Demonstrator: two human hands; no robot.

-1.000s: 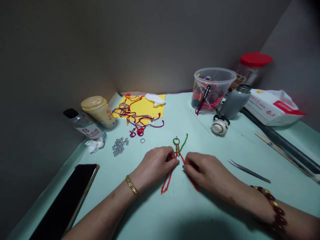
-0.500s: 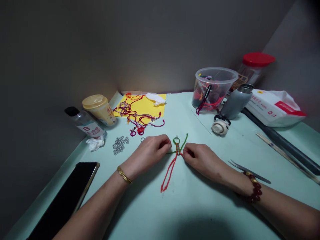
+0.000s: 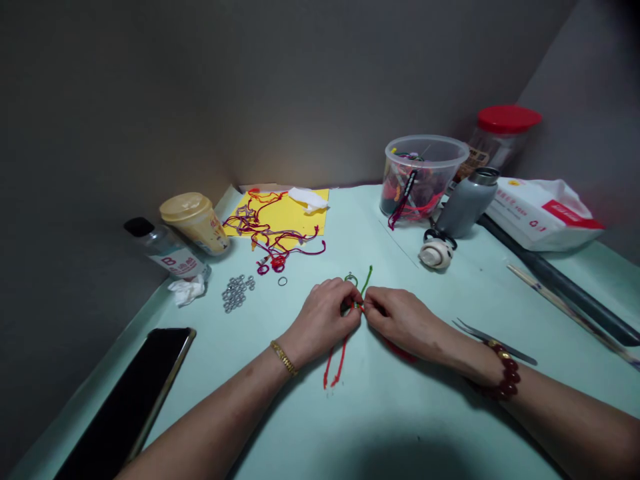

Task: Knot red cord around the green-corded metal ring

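A braided cord of red and green strands point(image 3: 356, 305) lies on the pale green table top, its upper part hidden by my hands. My left hand point(image 3: 324, 321) and my right hand point(image 3: 393, 315) meet at it, their fingertips pinching it from both sides. A small green-wrapped ring point(image 3: 351, 279) shows above my fingers. A green strand end point(image 3: 367, 280) sticks up to the right of it. Two red strands point(image 3: 335, 363) trail down below my left hand, and another red strand point(image 3: 400, 350) runs out under my right hand.
Beyond my hands lie a yellow sheet point(image 3: 305, 227) with tangled cords, several small metal rings point(image 3: 236, 293) and one loose ring point(image 3: 283, 281). Tweezers point(image 3: 495, 345) lie to the right, a phone point(image 3: 130, 400) to the left, and a plastic tub point(image 3: 417, 177) stands at the back.
My left hand has moved right, away from the loose ring, and now meets my right hand at the cord. My fingers now cover most of the braid.
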